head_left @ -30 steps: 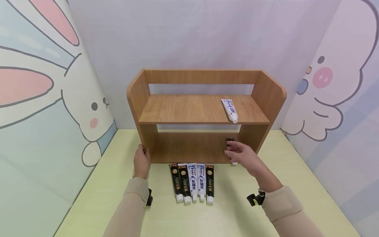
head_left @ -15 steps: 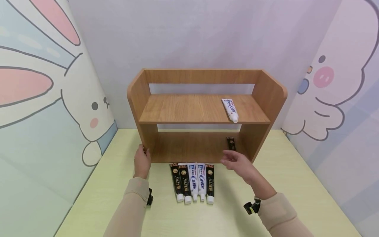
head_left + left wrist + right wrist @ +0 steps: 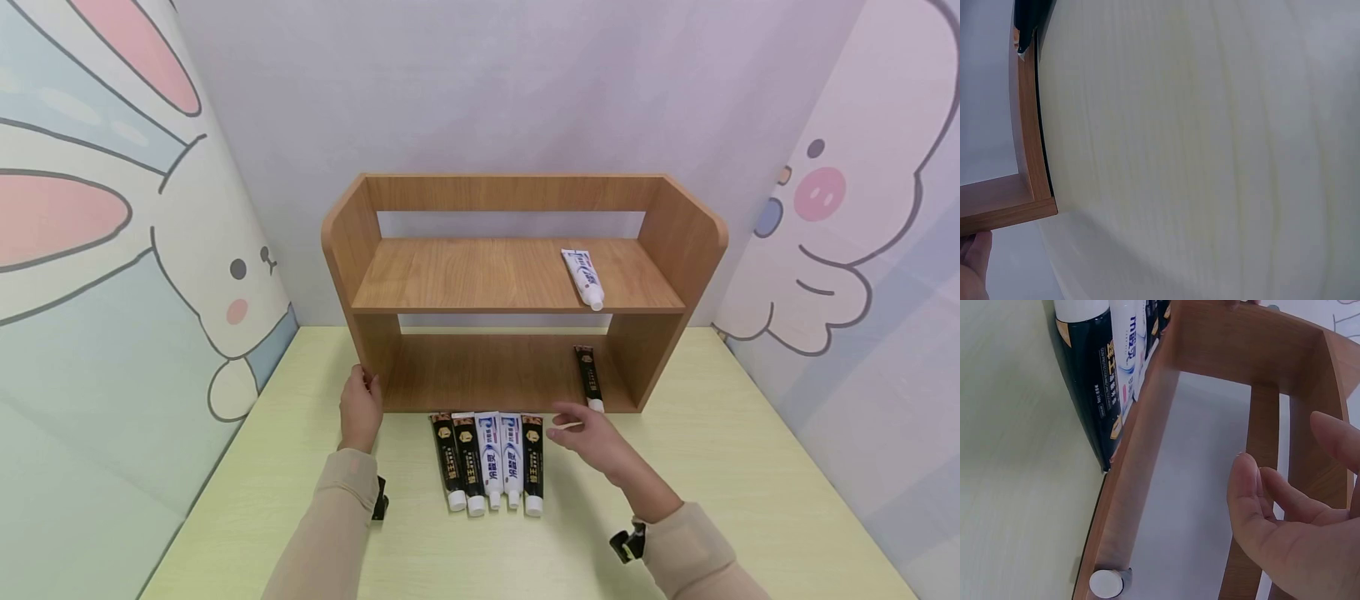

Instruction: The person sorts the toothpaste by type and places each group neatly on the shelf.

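Observation:
My left hand (image 3: 361, 410) grips the lower left side panel of a two-tier wooden shelf (image 3: 465, 279); in the left wrist view a finger (image 3: 980, 253) touches the panel. Held in the air before the shelf, my right hand (image 3: 596, 442) is empty, its fingers loosely bent. It is nearest to the right-hand black toothpaste tube (image 3: 533, 458) of a row on the table. That row also has two more black tubes (image 3: 468, 462) and two white toothpaste tubes (image 3: 489, 458) between, caps toward me. One black toothpaste tube (image 3: 588, 375) lies on the bottom tier, right side.
On the upper tier, toward the right, lies a white toothpaste tube (image 3: 582, 279). The shelf stands on a pale yellow table (image 3: 750, 467), with a plain wall (image 3: 480, 92) behind and cartoon-printed walls on both sides.
My right hand has drawn back from the black toothpaste tube on the bottom tier, moving toward me and left to the row. That tube is now uncovered. The left hand stays put.

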Demonstrator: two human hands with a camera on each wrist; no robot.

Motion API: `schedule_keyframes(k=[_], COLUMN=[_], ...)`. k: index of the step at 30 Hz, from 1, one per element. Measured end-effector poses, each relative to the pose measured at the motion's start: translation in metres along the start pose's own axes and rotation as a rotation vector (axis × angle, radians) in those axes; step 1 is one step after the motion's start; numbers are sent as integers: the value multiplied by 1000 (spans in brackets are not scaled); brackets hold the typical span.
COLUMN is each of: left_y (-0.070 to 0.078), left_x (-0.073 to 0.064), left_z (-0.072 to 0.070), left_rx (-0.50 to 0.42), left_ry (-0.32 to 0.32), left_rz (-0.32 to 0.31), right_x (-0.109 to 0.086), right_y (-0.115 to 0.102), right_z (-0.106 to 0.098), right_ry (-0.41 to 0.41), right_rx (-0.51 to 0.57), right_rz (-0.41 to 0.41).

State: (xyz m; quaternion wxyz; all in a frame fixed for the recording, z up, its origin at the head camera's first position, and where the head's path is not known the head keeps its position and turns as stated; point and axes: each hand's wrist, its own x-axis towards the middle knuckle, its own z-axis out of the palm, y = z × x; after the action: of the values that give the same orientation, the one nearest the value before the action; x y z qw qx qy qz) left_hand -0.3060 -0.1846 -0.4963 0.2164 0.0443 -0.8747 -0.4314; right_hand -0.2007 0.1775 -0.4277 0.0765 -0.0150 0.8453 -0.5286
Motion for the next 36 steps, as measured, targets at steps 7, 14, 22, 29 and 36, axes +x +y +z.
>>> schedule_keyframes(k=[7, 14, 22, 29, 36], left_y=[-1, -1, -2, -1, -3], left_x=[1, 0, 1, 0, 1], left_z=[0, 0, 0, 0, 2], left_rx=[-2, 2, 3, 7, 9], left_ry=[2, -1, 0, 4, 21], left_rz=[15, 11, 15, 11, 22], right_x=[0, 0, -1, -1, -1], right_y=[8, 14, 19, 25, 36], right_z=[11, 20, 29, 34, 42], right_ry=[14, -1, -2, -9, -26], right_rx=[-34, -80, -177, -224, -256], right_rz=[-3, 47, 70, 107, 153])
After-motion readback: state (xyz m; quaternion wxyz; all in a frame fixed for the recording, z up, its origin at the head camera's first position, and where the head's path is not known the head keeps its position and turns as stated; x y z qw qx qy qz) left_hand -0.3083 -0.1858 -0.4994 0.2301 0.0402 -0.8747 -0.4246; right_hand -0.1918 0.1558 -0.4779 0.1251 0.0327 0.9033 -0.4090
